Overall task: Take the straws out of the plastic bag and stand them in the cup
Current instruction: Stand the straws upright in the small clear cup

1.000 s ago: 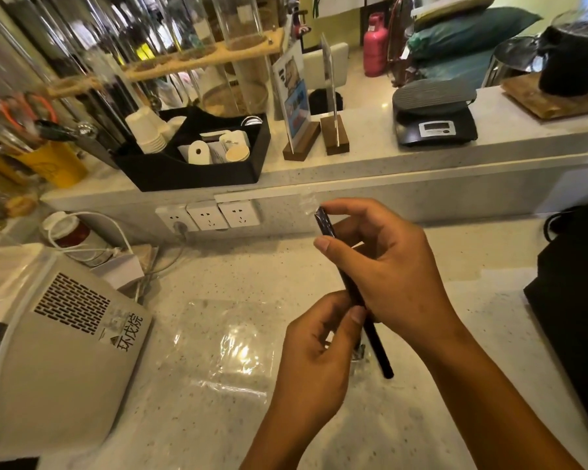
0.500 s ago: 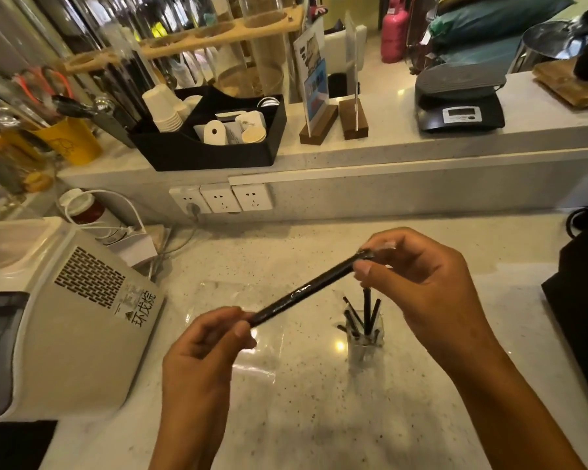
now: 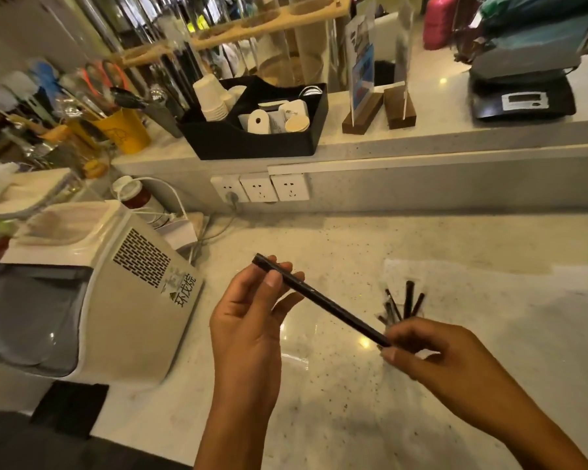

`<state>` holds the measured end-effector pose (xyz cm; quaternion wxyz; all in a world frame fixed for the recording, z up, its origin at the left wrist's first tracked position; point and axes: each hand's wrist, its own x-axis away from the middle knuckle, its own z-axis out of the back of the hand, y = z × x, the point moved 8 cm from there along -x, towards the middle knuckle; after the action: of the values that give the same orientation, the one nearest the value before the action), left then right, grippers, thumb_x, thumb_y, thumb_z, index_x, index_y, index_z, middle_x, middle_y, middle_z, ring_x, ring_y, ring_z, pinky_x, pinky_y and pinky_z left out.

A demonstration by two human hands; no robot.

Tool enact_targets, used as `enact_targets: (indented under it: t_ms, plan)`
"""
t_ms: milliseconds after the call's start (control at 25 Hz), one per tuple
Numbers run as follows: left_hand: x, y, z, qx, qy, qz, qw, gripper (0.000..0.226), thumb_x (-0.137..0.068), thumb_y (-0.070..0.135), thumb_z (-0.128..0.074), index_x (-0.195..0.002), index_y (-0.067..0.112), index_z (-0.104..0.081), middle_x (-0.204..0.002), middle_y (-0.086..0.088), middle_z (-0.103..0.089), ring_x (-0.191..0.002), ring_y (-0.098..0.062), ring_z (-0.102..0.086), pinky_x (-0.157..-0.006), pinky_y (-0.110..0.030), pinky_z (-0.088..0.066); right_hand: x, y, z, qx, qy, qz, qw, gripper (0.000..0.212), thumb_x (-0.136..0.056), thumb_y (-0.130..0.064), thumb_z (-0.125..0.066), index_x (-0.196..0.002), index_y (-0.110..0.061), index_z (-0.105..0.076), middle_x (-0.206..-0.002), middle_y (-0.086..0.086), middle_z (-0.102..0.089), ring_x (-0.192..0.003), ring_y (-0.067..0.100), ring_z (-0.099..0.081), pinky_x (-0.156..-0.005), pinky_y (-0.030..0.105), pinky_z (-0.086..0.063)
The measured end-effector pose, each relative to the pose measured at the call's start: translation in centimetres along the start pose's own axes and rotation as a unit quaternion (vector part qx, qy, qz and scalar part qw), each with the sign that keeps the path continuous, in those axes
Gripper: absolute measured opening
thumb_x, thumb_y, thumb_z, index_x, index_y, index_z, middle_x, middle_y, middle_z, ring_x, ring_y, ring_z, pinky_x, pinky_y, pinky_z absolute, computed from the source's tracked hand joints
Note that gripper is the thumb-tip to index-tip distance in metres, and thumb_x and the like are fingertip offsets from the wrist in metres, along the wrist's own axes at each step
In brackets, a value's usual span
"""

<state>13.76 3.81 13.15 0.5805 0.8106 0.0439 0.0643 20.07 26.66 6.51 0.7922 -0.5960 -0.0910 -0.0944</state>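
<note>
You hold one black straw (image 3: 321, 301) slantwise above the table (image 3: 336, 401), your left hand (image 3: 252, 320) pinching its upper end and your right hand (image 3: 435, 354) pinching its lower end, just in front of the cup (image 3: 403, 308) where other straws already stand. It looks light, thin and fairly stiff, probably slick. Judged best to take hold near mid-length, lightly, to avoid kinking.
</note>
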Motion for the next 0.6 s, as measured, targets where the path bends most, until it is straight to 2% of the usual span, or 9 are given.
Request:
enact_targets:
  t_ms: [80, 160, 240, 360, 520, 600]
  plan:
    - [0.4, 1.4, -1.2, -0.055, -0.018, -0.047, 0.997, 0.022, -0.078, 0.031, -0.071, -0.098, 0.028, -0.080, -0.100, -0.002, -0.078, -0.097, -0.024, -0.075, -0.083, -0.037, -0.061, 0.4, -1.5, 0.8, 0.067, -0.012, 0.023, 0.997, 0.034, -0.068, -0.068, -0.065, -0.094, -0.047, -0.074, -0.097, -0.035, -0.069, -0.091, -0.009, -0.065, -0.069, 0.014, -0.051]
    - [1.1, 2.6, -3.7, -0.121, -0.073, -0.105, 0.984, 0.021, -0.081, 0.036, -0.076, -0.102, 0.037, -0.078, -0.101, 0.005, -0.078, -0.097, -0.016, -0.075, -0.082, -0.027, -0.060, 0.7, -5.0, 3.2, 0.077, 0.051, 0.098, 0.991, 0.038, -0.068, -0.073, -0.057, -0.095, -0.051, -0.071, -0.097, -0.037, -0.068, -0.094, -0.008, -0.064, -0.064, 0.009, -0.051]
    - [2.1, 2.9, -7.1, -0.198, -0.145, -0.167, 0.955, 0.024, -0.085, 0.028, -0.075, -0.106, 0.040, -0.076, -0.103, 0.014, -0.077, -0.099, -0.009, -0.074, -0.084, -0.019, -0.057, 1.4, -8.9, 5.5, 0.038, 0.114, 0.192, 0.974, 0.025, -0.081, -0.066, -0.061, -0.098, -0.050, -0.069, -0.096, -0.031, -0.069, -0.092, -0.002, -0.066, -0.067, 0.007, -0.051]
    - [3.3, 3.0, -11.3, -0.267, -0.204, -0.240, 0.911, 0.029, -0.092, 0.024, -0.070, -0.114, 0.043, -0.067, -0.103, 0.027, -0.073, -0.102, -0.002, -0.071, -0.085, -0.015, -0.055, 1.9, -13.2, 6.7, 0.052, 0.148, 0.285, 0.946, 0.017, -0.085, -0.055, -0.062, -0.100, -0.050, -0.064, -0.089, -0.024, -0.069, -0.091, 0.004, -0.066, -0.069, 0.011, -0.055]
    - [2.3, 2.5, -13.1, -0.238, -0.219, -0.244, 0.914, 0.031, -0.088, 0.021, -0.075, -0.117, 0.024, -0.064, -0.107, 0.014, -0.074, -0.101, -0.009, -0.073, -0.088, -0.028, -0.060, 1.8, -15.0, 8.1, 0.119, 0.203, 0.324, 0.917, 0.014, -0.089, -0.042, -0.064, -0.102, -0.038, -0.065, -0.094, -0.027, -0.063, -0.089, 0.004, -0.063, -0.068, 0.016, -0.056]
    - [1.6, 1.6, -13.7, -0.253, -0.237, -0.227, 0.910, 0.027, -0.088, 0.019, -0.076, -0.114, 0.022, -0.068, -0.105, 0.010, -0.076, -0.100, -0.010, -0.074, -0.088, -0.033, -0.060, 1.6, -14.5, 8.6, 0.142, 0.221, 0.321, 0.910, 0.015, -0.089, -0.041, -0.063, -0.103, -0.034, -0.065, -0.094, -0.027, -0.061, -0.087, 0.004, -0.062, -0.067, 0.016, -0.055]
